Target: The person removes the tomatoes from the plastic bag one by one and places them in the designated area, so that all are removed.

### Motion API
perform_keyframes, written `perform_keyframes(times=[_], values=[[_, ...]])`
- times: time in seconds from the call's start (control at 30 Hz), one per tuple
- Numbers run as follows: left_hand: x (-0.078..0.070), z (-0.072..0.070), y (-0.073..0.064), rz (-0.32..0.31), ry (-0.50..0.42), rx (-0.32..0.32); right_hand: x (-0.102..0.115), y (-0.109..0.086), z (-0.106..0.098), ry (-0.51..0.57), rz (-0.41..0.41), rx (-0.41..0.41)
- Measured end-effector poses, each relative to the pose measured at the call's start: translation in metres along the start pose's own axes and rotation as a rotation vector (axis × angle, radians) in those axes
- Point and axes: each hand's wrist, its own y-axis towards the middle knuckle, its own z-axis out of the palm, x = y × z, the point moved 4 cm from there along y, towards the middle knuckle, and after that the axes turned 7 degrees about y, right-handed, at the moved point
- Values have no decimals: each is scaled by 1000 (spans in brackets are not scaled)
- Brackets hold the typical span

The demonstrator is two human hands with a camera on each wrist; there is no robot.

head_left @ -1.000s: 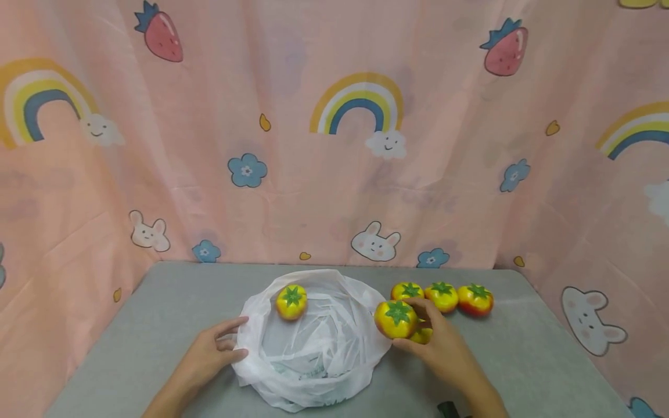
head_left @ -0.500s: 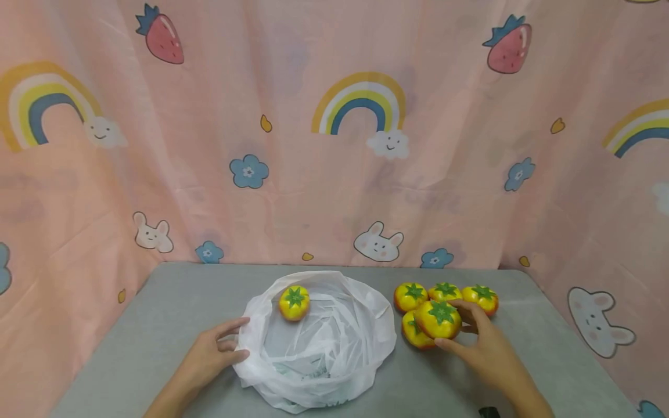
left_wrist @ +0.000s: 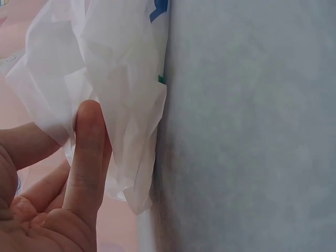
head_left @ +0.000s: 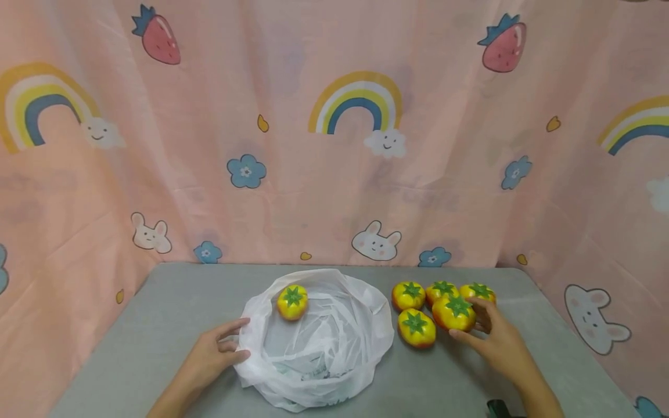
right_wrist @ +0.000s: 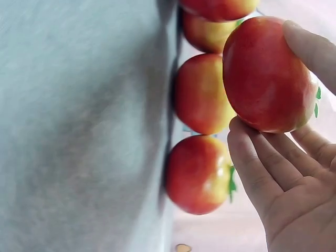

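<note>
Rightward has swung one round, glossy yellow-red fruit [head_left: 452,313], our right hand's grip [head_left: 495,339] clamped on it above the grey counter [head_left: 204,296]! We count four matching fruits [head_left: 416,329] close by, a sixth fruit [head_left: 292,303] inside one crumpled white plastic bag [head_left: 308,395], its edge pinched in our left hand's grip [head_left: 211,353].

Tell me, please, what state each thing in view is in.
Bag, mouth open, one fruit inside.
Held fruit, clear of the table.
Other four fruits, on the table, leaves up.
Left hand, pinching the bag's edge.
Right hand, gripping the held fruit.
Curtain, hanging, creased.
</note>
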Motion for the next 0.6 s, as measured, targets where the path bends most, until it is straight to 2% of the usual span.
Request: perform_keyframes(times=[0.27, 0.47, 0.6], values=[[3, -1, -1, -6, -7, -11, -16, 9, 8, 12, 46, 29], [3, -1, 0, -21, 8, -19, -25, 12, 10, -1, 51, 45], [3, -1, 1, -17, -14, -16, -26, 14, 11, -20, 60, 57]])
